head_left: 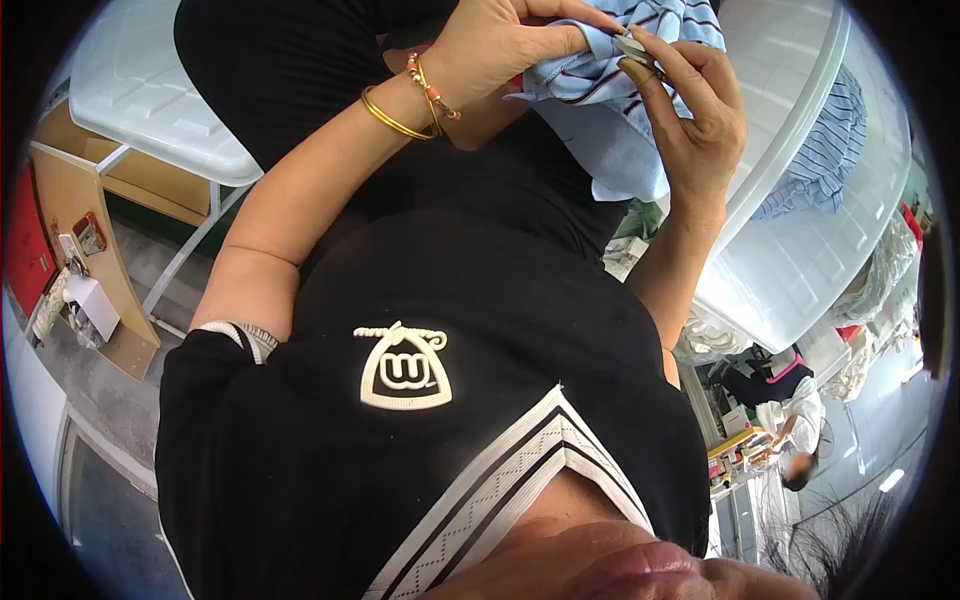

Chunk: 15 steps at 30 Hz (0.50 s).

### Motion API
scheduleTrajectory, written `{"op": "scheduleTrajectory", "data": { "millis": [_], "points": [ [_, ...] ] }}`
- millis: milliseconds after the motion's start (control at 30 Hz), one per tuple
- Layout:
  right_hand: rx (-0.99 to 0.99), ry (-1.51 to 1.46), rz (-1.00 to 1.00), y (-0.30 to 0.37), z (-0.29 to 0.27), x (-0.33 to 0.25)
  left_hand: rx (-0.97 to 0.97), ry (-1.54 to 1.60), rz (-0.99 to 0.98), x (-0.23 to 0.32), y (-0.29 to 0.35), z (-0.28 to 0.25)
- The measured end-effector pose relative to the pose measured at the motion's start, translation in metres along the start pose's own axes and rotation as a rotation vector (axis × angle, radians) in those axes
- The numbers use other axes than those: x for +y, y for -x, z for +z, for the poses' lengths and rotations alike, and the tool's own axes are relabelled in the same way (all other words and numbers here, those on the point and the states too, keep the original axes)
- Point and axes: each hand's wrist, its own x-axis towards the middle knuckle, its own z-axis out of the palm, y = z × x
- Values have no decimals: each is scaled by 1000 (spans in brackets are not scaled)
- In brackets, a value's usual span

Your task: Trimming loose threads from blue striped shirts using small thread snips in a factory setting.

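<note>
Left hand [492, 45] pinches soft, striped blue cloth [650, 125] over the lap's right edge; right hand's [700, 115] fingers clamp small metal snips [630, 47] close beside a smooth plastic tub's [797, 140] curved rim.

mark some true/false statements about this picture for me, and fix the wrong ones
1. The left hand pinches light blue striped fabric. True.
2. The right hand holds a small metal tool. True.
3. The bracelets are on the right wrist. False: the bracelets are on the left wrist.
4. The person's top is all white. False: the top is black with white trim.
5. A translucent bin stands on the right. True.
</note>
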Motion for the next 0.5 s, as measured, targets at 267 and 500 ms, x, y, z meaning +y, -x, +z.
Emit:
{"op": "scheduleTrajectory", "data": {
  "millis": [267, 500],
  "points": [
    [31, -34, 10, 0, 6, -3, 31, -25, -9, -1, 0, 1],
    [53, -64, 29, -1, 9, -5, 36, -130, 62, 3, 0, 2]
  ]
}}
